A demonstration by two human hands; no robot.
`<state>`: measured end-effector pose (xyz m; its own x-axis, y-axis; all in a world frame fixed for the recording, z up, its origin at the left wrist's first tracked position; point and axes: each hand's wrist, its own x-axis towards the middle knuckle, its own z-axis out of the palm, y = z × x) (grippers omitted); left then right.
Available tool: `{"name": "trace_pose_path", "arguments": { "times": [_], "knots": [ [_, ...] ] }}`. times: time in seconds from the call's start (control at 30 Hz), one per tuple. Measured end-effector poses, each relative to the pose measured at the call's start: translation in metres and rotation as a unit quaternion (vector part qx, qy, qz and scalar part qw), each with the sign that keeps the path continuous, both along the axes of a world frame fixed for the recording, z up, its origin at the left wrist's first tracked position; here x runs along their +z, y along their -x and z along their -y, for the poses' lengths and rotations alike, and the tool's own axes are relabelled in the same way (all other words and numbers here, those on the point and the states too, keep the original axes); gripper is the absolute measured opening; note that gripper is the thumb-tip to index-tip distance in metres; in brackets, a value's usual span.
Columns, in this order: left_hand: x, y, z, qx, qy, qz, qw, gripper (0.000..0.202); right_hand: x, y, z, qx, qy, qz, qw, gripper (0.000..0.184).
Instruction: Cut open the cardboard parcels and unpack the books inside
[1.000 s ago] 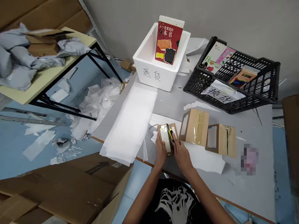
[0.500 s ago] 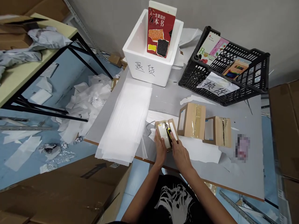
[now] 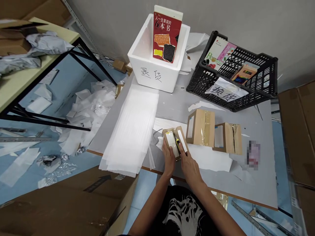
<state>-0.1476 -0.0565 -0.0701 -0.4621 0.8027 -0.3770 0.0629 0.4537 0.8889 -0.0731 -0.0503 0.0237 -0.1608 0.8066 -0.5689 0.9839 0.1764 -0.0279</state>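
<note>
A small taped cardboard box (image 3: 171, 139) with white labels lies at the table's near edge. My left hand (image 3: 168, 157) grips its left side. In my right hand (image 3: 189, 162) is a yellow and black utility knife (image 3: 177, 143), pressed along the tape down the middle of the box's top. The blade's tip is too small to make out. Just to the right stand a larger cardboard box (image 3: 201, 127) and another taped cardboard box (image 3: 227, 138). White foam sheets (image 3: 131, 127) lie in a stack on the left.
At the back, a white foam box (image 3: 155, 77) holds a red book (image 3: 164, 39). A black plastic crate (image 3: 231, 70) with books stands at back right. Scattered packing waste (image 3: 85, 111) covers the floor at left. A large carton (image 3: 73, 200) stands at lower left.
The view has shifted slightly. The knife sits at nearly the same place on the box, and the gap along the box's top looks a little wider. Both hands keep their holds.
</note>
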Motion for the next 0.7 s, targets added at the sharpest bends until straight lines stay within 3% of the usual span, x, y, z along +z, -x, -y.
{"name": "trace_pose_path", "arguments": {
  "times": [0.3,0.7],
  "knots": [
    [-0.001,0.0,0.0,-0.002,0.002,-0.006,1.0,0.059,0.006,-0.015,0.008,-0.011,-0.047,-0.052,0.997,0.053],
    [0.005,0.0,0.0,0.002,0.002,-0.01,1.0,0.061,0.012,0.005,-0.02,-0.004,-0.034,-0.018,0.999,0.054]
  ]
}}
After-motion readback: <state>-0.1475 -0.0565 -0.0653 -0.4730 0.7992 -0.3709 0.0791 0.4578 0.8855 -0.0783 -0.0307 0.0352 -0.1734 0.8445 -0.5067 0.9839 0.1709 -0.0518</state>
